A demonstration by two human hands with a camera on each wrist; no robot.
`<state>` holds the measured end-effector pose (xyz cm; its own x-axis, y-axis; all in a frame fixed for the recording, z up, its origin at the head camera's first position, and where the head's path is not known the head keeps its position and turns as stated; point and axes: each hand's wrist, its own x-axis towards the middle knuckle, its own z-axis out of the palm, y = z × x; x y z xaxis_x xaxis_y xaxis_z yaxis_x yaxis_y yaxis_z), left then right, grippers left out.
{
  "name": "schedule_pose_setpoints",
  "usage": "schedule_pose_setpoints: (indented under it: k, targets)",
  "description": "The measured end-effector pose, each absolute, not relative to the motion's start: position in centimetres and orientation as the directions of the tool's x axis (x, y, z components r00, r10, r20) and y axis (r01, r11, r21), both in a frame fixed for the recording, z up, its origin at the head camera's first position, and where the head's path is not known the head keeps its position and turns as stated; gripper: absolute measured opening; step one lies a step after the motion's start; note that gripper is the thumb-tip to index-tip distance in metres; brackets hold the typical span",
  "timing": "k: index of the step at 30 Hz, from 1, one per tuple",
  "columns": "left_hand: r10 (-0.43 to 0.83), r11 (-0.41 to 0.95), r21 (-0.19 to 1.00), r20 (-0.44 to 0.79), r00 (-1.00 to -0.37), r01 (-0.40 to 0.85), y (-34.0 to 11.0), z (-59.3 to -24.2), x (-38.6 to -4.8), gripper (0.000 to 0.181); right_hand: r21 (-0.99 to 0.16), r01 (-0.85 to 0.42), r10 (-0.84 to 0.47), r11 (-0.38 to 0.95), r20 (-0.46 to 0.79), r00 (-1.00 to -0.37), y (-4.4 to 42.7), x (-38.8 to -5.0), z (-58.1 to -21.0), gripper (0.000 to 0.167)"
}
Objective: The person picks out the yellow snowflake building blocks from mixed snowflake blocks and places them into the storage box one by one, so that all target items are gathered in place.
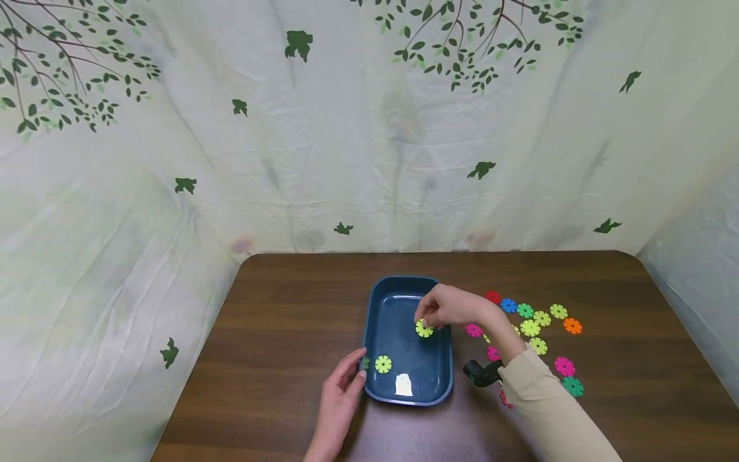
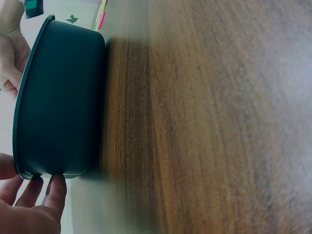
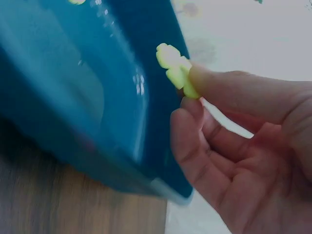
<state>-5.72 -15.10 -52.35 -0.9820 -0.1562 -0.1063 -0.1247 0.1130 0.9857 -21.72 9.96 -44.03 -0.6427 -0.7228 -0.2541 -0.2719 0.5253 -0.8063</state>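
Observation:
A deep blue plastic tray (image 1: pixel 410 388) stands on the table. My left hand (image 1: pixel 339 394) holds its left wall near the front; in the left wrist view, fingertips (image 2: pixel 57 183) press the outside of the tray (image 2: pixel 58 97). Over the tray's right part, my right hand (image 1: pixel 450 305) pinches a yellow-green flower-shaped disc (image 1: pixel 424 329) between thumb and finger. The right wrist view shows this disc (image 3: pixel 178 70) edge-on, above the tray's inside. Another yellow-green disc (image 1: pixel 383 364) lies on the tray floor, with a dim green patch beside it at the left wall.
Right of the tray lie several loose flower discs, among them a blue disc (image 1: pixel 508 305), an orange disc (image 1: pixel 573 326), a pink disc (image 1: pixel 564 366) and a green disc (image 1: pixel 573 386). My right forearm covers part of this group. A leaf-printed cloth (image 1: pixel 369 160) hangs behind the table (image 1: pixel 288 321).

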Motion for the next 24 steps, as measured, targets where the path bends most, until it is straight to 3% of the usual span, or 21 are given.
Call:
schedule_pose_setpoints:
  k: [15, 24]
  targets:
    - [-0.163, 0.129, 0.978, -0.14, -0.977, -0.162, -15.0, -52.2, -5.7, 0.038, -0.788, -0.297, -0.728, 0.54, -0.26, -0.634, 6.3, -22.0, -44.2, 0.012]
    - [-0.162, 0.129, 0.98, -0.131, -0.978, -0.152, -15.0, -52.4, -5.8, 0.038, -0.805, -0.225, -0.701, 0.549, -0.297, -0.648, 4.8, -22.5, -45.7, 0.012]
